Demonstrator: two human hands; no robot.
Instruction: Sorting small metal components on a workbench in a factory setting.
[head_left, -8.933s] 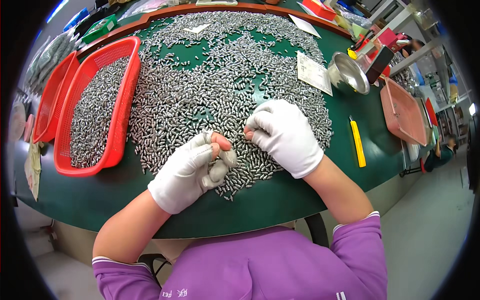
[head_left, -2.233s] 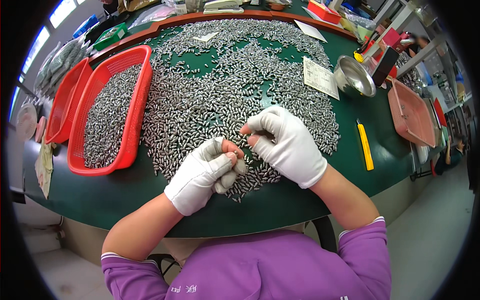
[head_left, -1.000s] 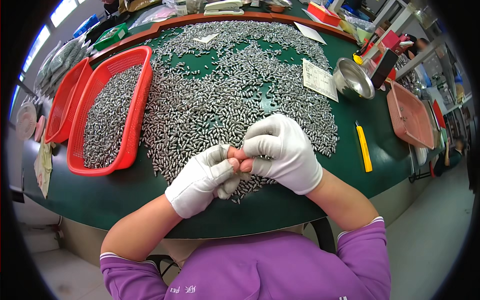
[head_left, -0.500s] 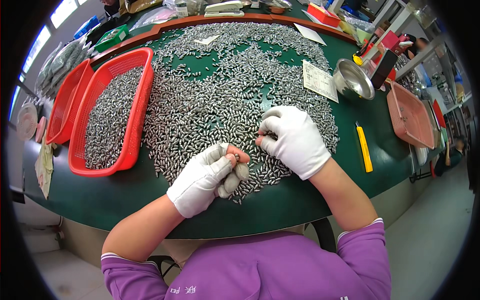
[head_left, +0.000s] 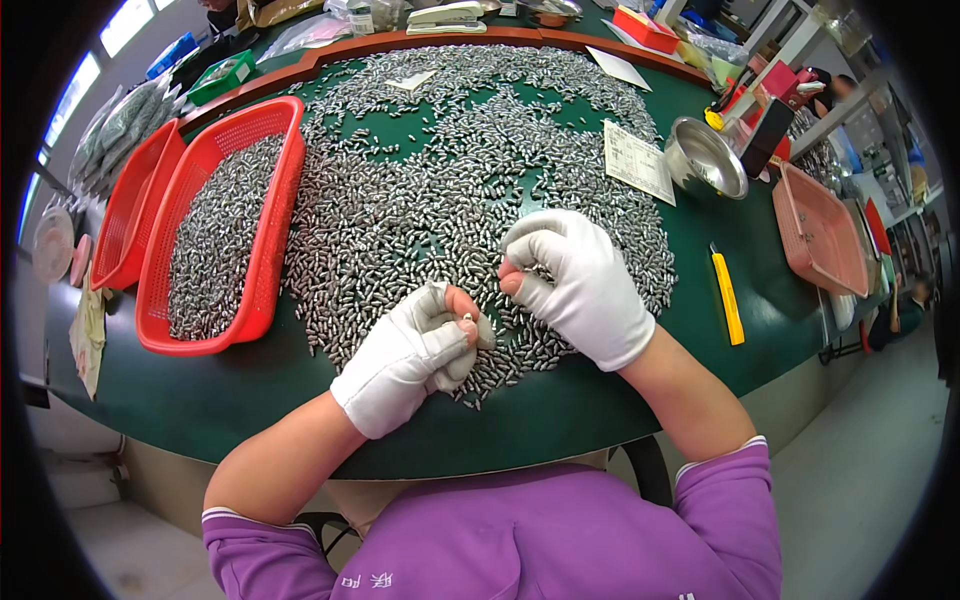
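Note:
Small silvery, bullet-shaped metal parts (head_left: 390, 225) lie in a broad, loose layer over the green table. My left hand (head_left: 400, 350), in a white glove with bare thumb and index fingertips, is closed over the near edge of the layer. One small metal part (head_left: 468, 318) shows between its thumb and index finger. To its right, my right hand (head_left: 585, 290), gloved the same way, hovers just above the parts. Its thumb and index fingertips are brought together; whatever lies between them is hidden or too small to name.
At left, a red plastic basket (head_left: 289, 190) holds many such parts, with another red basket (head_left: 125, 225) beside it. On the right are a printed paper slip (head_left: 638, 162), a steel bowl (head_left: 712, 165), a yellow cutter knife (head_left: 729, 295) and a pink basket (head_left: 815, 235).
My right hand has drawn slightly left and lifted from the parts. My left thumb and fingers have shifted, and a part now shows at their tips.

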